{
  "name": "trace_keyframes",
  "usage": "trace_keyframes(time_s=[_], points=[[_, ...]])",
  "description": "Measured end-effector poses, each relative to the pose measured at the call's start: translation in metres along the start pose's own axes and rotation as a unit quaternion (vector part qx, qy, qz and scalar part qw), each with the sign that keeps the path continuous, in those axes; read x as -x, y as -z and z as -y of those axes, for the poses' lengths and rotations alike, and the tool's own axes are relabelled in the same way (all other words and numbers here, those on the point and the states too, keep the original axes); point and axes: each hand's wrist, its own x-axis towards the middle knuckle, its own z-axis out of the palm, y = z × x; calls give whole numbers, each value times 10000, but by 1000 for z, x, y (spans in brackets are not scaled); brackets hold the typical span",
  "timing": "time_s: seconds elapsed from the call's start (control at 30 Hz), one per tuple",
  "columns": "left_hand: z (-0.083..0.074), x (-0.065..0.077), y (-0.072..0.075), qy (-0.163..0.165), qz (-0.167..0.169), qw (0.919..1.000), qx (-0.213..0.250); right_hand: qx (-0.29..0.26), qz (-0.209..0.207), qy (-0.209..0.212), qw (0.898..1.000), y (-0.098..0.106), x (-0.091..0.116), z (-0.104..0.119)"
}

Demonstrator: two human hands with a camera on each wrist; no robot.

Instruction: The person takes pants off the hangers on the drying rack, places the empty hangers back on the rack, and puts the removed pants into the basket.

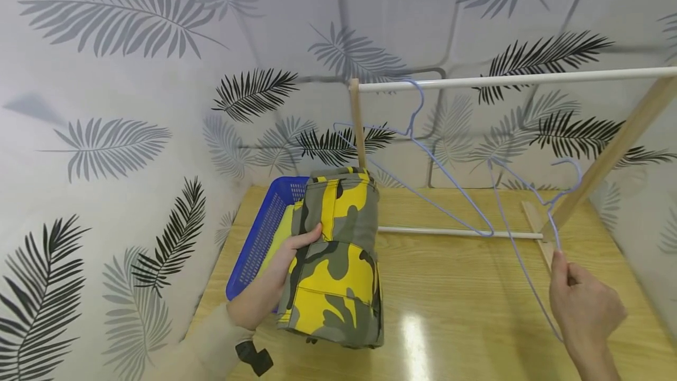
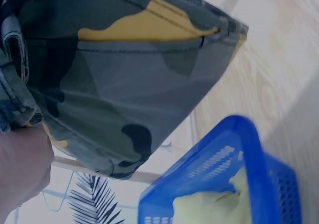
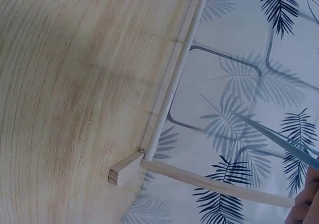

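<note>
My left hand [image 1: 270,284] grips a folded garment [image 1: 338,269] in yellow, grey and black camouflage, its thumb on top and its other fingers hidden. Stitched seams show on the cloth in the left wrist view [image 2: 129,74]. Over on the right, my right hand [image 1: 587,304] pinches a thin light-blue clothes hanger [image 1: 550,201] by the wire, its hook pointing up. That hanger's wire [image 3: 276,138] reaches in from the edge of the right wrist view. A second light-blue hanger [image 1: 441,165] hangs on the rack's white rail [image 1: 502,80].
A blue plastic basket [image 1: 259,240] stands beside and partly behind the garment, with pale yellow cloth [image 2: 209,209] inside. The rack's slanted wooden post [image 1: 613,151] rises at the right. A lower white bar [image 1: 460,232] runs above the wooden tabletop [image 1: 449,287], before a leaf-patterned wall.
</note>
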Motion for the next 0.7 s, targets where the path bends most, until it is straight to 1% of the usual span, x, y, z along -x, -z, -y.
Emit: trace_keyframes(time_s=[0.13,0.23,0.37,0.47,0.57,0.7], points=[[-10,3,1,55,-109,9997,-217,18,-82,25,10000,1,0,0],[-18,5,1,89,-283,9985,-464,54,-127,16,9999,1,-1,0],[-26,8,-1,-130,-536,9951,-819,55,-73,-20,10000,3,-1,0],[-33,9,-3,-411,-647,9917,-1033,55,-25,-21,10000,5,0,0],[-40,12,-4,-466,-749,9889,-1195,71,35,-18,10000,7,-1,0],[-48,19,-7,-378,-889,9864,-1327,92,106,-41,9999,10,-1,2]])
